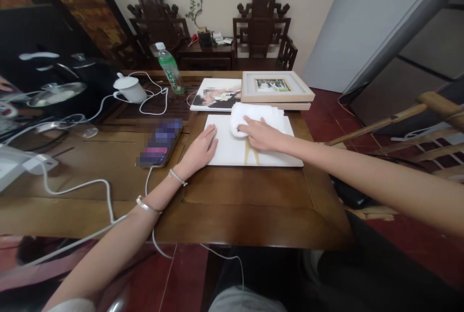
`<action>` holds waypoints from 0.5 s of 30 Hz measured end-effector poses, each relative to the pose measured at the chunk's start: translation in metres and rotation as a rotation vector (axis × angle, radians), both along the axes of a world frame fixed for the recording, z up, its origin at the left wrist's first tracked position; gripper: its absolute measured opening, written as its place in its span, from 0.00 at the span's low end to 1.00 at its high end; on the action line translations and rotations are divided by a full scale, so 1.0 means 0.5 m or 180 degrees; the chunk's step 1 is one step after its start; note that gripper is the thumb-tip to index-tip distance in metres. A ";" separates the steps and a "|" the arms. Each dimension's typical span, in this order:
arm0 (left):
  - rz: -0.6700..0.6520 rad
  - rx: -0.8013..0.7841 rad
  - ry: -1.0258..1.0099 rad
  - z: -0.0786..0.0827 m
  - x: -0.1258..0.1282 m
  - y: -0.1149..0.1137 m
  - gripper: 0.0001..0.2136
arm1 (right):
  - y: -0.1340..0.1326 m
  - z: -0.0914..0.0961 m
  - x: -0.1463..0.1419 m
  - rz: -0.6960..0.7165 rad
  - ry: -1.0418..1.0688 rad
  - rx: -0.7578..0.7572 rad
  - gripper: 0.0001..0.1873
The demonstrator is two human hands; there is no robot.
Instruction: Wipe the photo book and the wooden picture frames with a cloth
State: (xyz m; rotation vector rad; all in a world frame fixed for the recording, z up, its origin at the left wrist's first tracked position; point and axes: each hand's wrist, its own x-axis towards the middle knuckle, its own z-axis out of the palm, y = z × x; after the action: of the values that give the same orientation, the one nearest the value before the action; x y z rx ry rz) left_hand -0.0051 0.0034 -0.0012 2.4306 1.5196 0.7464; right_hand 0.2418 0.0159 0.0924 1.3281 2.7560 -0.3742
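Note:
A white rectangular panel (226, 150) lies flat on the wooden table, with two tan strips (253, 153) forming a narrow V near its front edge. My left hand (200, 150) rests at the panel's left edge, fingers stretched out and holding nothing. A folded white cloth (270, 114) sits on the panel's upper part. My right hand (261, 134) grips the cloth's near side, its fingers pressed into the fabric; part of the fingers is hidden. Behind the panel are a photo print (217, 101) and a light wood picture frame (308, 93) stacked on another frame.
Left of my hand lies a phone (159, 145) with a white cable. Farther back stand a green-labelled bottle (170, 67) and a lidded white cup (130, 89). A pot (58, 94) and a loose white cable (76, 191) occupy the left side. A wooden chair (384, 123) is at right.

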 end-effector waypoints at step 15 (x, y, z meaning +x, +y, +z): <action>-0.0035 0.0022 0.0024 -0.001 0.002 0.001 0.25 | -0.156 0.013 -0.022 0.0296 -0.0306 -0.0387 0.38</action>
State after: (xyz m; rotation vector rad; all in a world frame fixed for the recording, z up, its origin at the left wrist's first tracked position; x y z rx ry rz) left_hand -0.0039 0.0041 -0.0017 2.4475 1.5078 0.7424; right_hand 0.2306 -0.0621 0.0990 1.1543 2.6579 -0.4513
